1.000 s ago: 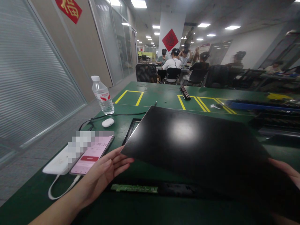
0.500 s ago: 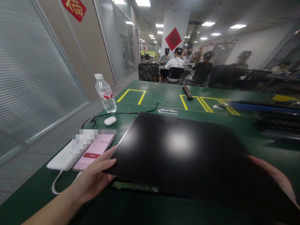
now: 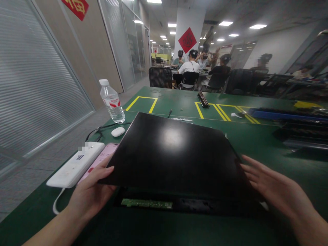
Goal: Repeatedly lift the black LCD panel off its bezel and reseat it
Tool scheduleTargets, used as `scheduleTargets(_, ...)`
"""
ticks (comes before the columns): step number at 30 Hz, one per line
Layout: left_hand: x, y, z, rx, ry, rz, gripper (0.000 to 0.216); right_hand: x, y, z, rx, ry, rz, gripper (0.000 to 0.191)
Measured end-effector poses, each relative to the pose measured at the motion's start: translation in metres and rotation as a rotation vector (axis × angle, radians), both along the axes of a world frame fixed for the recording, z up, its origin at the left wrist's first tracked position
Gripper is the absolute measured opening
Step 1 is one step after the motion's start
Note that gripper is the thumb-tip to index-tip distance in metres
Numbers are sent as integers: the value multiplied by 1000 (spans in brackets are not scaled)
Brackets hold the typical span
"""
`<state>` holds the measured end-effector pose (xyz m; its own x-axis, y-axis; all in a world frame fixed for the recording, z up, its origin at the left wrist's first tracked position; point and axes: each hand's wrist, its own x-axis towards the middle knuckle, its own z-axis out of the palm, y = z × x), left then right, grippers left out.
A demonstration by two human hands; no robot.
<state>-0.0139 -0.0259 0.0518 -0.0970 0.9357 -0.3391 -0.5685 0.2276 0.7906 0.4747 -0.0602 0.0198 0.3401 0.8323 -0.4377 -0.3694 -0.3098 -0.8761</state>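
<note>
A glossy black screen panel [image 3: 176, 157] is tilted above the green table. My left hand [image 3: 93, 186] grips its left edge, thumb on top and fingers underneath. At the right edge, my right hand [image 3: 276, 188] has its fingers stretched out, their tips touching or very near the panel's side. Under the panel lies a dark piece, mostly hidden, with a green circuit board strip [image 3: 146, 204] showing along its near side. A pink-screened phone [image 3: 105, 155] and a white power bank [image 3: 74, 167] lie just beyond my left hand.
A water bottle [image 3: 112, 102] and a white earbud case [image 3: 118, 132] stand left of the panel, near a black cable [image 3: 98, 130]. Farther back are a dark ridged strip [image 3: 203, 99] and yellow tape outlines. Dark and blue parts [image 3: 287, 116] lie at right; several people sit beyond.
The panel has shifted left, its far edge raised, uncovering more of the dark piece below. My right hand has moved left with its edge, and its fingers now show stretched out.
</note>
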Motion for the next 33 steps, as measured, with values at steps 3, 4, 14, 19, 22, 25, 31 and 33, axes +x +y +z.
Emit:
scheduleTargets(3, 6, -1, 8, 0, -8, 6, 103, 1, 0, 0, -13, -22, -43, 80)
scheduleTargets(4, 8, -1, 11, -3, -2, 14, 103, 1, 0, 0, -15, -33, -59, 79)
scheduleTargets(14, 4, 1, 12, -3, 99, 16, 69, -2, 1, 0, 74, -39, -46, 73)
scheduleTargets(19, -4, 3, 5, -1, 98, -66, 80, -2, 0, 0, 90, -70, -43, 65)
scheduleTargets(22, -1, 1, 2, -32, 109, -60, 89, 5, 0, -4, 80, -135, -75, 59)
scheduleTargets(25, 5, -2, 0, -48, 125, -107, 79, 19, 3, -14, 16, -198, -83, 55)
scheduleTargets(31, 10, -3, 0, -46, 131, -204, 72, 35, 6, -33, -27, -304, -83, 45)
scheduleTargets(33, 10, -2, -2, -66, 143, -195, 76, 34, 6, -36, -7, -357, -107, 40)
